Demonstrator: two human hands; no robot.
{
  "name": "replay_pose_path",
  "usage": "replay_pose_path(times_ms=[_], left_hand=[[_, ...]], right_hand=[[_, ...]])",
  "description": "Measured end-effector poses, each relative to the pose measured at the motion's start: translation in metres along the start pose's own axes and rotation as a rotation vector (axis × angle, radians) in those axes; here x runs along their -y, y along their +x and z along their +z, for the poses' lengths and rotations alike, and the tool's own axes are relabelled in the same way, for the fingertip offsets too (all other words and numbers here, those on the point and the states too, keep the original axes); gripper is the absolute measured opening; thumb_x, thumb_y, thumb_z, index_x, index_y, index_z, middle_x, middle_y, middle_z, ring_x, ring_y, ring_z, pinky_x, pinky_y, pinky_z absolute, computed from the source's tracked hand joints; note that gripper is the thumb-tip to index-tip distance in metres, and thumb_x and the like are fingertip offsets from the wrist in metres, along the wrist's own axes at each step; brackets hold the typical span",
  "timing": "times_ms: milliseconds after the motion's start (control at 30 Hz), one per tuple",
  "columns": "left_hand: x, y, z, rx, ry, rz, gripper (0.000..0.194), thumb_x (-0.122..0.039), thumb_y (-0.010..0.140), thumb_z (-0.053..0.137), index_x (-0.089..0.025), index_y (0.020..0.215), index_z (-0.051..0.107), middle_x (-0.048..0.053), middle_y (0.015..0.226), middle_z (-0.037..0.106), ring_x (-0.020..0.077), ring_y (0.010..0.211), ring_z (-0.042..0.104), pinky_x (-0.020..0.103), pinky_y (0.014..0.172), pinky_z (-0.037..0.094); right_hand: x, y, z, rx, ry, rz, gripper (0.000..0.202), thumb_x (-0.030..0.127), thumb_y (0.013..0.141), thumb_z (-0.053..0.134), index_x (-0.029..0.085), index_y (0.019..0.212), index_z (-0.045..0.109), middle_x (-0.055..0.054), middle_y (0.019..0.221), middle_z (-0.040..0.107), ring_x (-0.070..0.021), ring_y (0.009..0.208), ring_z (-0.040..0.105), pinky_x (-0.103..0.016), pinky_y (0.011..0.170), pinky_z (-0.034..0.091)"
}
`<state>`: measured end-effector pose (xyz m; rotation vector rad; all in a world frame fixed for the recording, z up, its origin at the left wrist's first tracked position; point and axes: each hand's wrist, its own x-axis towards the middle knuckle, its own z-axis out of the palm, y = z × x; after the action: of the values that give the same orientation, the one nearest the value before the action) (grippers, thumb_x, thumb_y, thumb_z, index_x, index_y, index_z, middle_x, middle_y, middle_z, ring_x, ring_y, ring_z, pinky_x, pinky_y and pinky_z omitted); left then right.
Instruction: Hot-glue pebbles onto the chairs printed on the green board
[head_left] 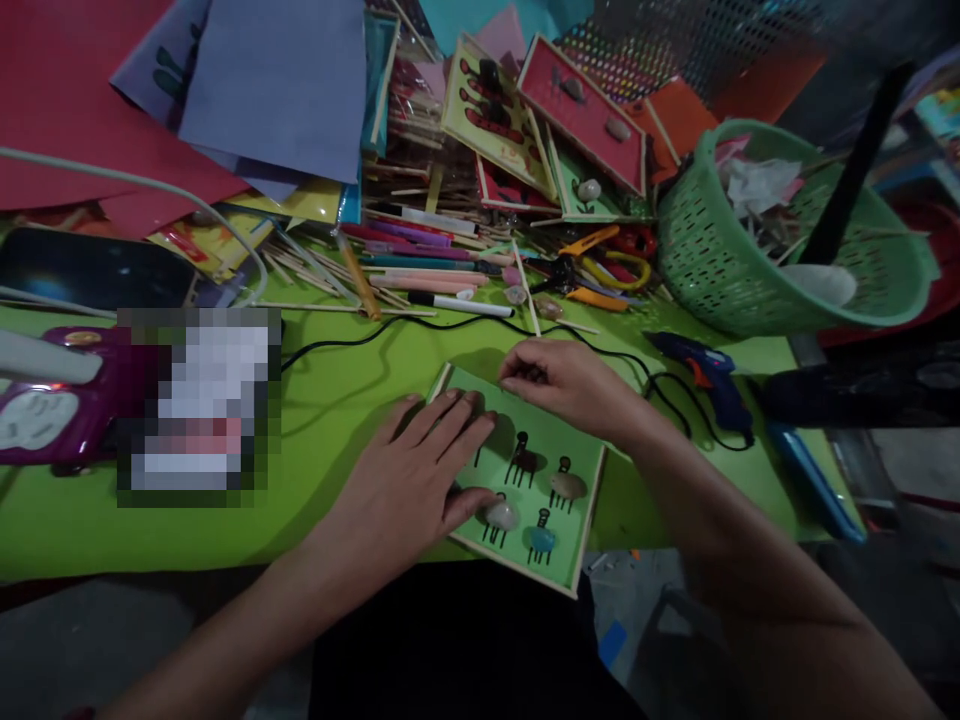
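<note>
A green card picture (538,405) edged with thin wooden sticks lies at a slant at the table's front edge. Glued-looking stones sit on its drawn black figures: a whitish stone (501,515), a brown stone (568,486) and a blue stone (541,538) among them. Spread flat across its left side is my left hand (431,465), fingers apart, covering part of the drawing. At the card's upper edge my right hand (562,385) is closed, fingertips curled in; what they hold, if anything, is hidden. A thin stick (526,290) ends just behind its knuckles.
Several pens, sticks, scissors (570,272) and finished-looking framed cards (581,110) crowd the back. To the right stand a green basket (686,235) and a blue glue gun (709,380). A black cord (420,322) crosses the table. At left are a phone (90,268) and purple device (75,385).
</note>
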<state>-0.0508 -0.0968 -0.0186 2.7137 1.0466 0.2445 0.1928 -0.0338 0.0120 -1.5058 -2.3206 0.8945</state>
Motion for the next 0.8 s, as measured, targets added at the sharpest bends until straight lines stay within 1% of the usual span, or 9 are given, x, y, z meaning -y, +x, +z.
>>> replay_pose_path(times_ms=[100,167,300,367,433,500,600,733,800], left_hand=[[0.0,0.0,-0.001,0.014,0.003,0.0,0.062,-0.059,0.105,0.035,-0.022,0.154,0.046,0.008,0.162,0.044,0.0287,0.148,0.042,0.053,0.12,0.032],[0.0,0.0,-0.002,0.016,0.002,-0.001,0.062,-0.059,0.105,0.034,-0.022,0.153,0.046,0.007,0.162,0.043,0.0285,0.148,0.041,0.053,0.12,0.032],[0.0,0.001,-0.004,0.031,-0.003,-0.003,0.061,-0.058,0.105,0.036,-0.021,0.153,0.047,0.007,0.162,0.044,0.0284,0.148,0.041,0.052,0.122,0.03],[0.0,0.002,-0.004,0.03,-0.003,-0.001,0.063,-0.06,0.104,0.038,-0.021,0.153,0.046,0.007,0.162,0.044,0.0289,0.148,0.042,0.053,0.122,0.031],[0.0,0.002,-0.004,0.033,-0.001,0.001,0.065,-0.061,0.103,0.037,-0.021,0.154,0.045,0.007,0.162,0.045,0.0291,0.148,0.042,0.053,0.121,0.031],[0.0,0.002,-0.005,0.038,0.001,0.004,0.065,-0.06,0.104,0.037,-0.02,0.155,0.044,0.007,0.162,0.044,0.0289,0.148,0.041,0.052,0.121,0.031],[0.0,0.002,-0.005,0.038,-0.002,0.004,0.064,-0.059,0.104,0.037,-0.02,0.155,0.044,0.007,0.163,0.042,0.0297,0.148,0.041,0.052,0.121,0.031],[0.0,0.002,-0.004,0.039,-0.013,-0.001,0.062,-0.059,0.104,0.037,-0.021,0.153,0.047,0.008,0.163,0.042,0.0309,0.147,0.043,0.054,0.119,0.033],[0.0,0.002,-0.003,0.037,-0.013,0.002,0.062,-0.059,0.104,0.036,-0.021,0.151,0.05,0.007,0.162,0.043,0.031,0.146,0.043,0.054,0.118,0.033]], right_hand=[[0.002,-0.003,0.0,-0.01,-0.017,0.008,0.005,0.018,0.088,0.062,0.019,0.088,0.067,-0.002,0.084,0.069,-0.0146,0.073,0.061,-0.027,0.07,0.042],[0.006,-0.005,0.003,-0.021,-0.073,0.002,0.005,0.019,0.088,0.062,0.019,0.087,0.067,-0.003,0.083,0.068,-0.0151,0.073,0.06,-0.027,0.069,0.041],[0.015,-0.01,0.01,-0.053,-0.299,-0.027,0.012,0.02,0.095,0.054,0.019,0.089,0.065,-0.007,0.087,0.068,-0.0185,0.076,0.059,-0.031,0.068,0.038],[0.019,-0.013,0.015,-0.036,-0.408,-0.035,0.015,0.02,0.097,0.052,0.019,0.09,0.064,-0.009,0.087,0.067,-0.02,0.074,0.057,-0.033,0.064,0.035],[0.021,-0.015,0.018,-0.029,-0.479,-0.043,0.013,0.019,0.097,0.053,0.02,0.091,0.064,-0.01,0.086,0.065,-0.0208,0.069,0.054,-0.035,0.061,0.031],[0.021,-0.017,0.021,-0.049,-0.489,-0.042,0.008,0.019,0.095,0.057,0.02,0.091,0.063,-0.011,0.085,0.064,-0.0215,0.068,0.053,-0.036,0.059,0.03],[0.019,-0.015,0.023,-0.067,-0.436,-0.016,0.003,0.02,0.093,0.06,0.02,0.091,0.062,-0.012,0.087,0.064,-0.0226,0.071,0.054,-0.036,0.061,0.032],[0.019,-0.01,0.019,-0.034,-0.413,0.026,0.012,0.02,0.097,0.05,0.019,0.09,0.06,-0.011,0.089,0.064,-0.0217,0.075,0.055,-0.035,0.064,0.034],[0.018,-0.008,0.018,-0.031,-0.387,0.042,0.013,0.019,0.097,0.047,0.018,0.09,0.059,-0.009,0.089,0.064,-0.0205,0.075,0.055,-0.033,0.065,0.033]])
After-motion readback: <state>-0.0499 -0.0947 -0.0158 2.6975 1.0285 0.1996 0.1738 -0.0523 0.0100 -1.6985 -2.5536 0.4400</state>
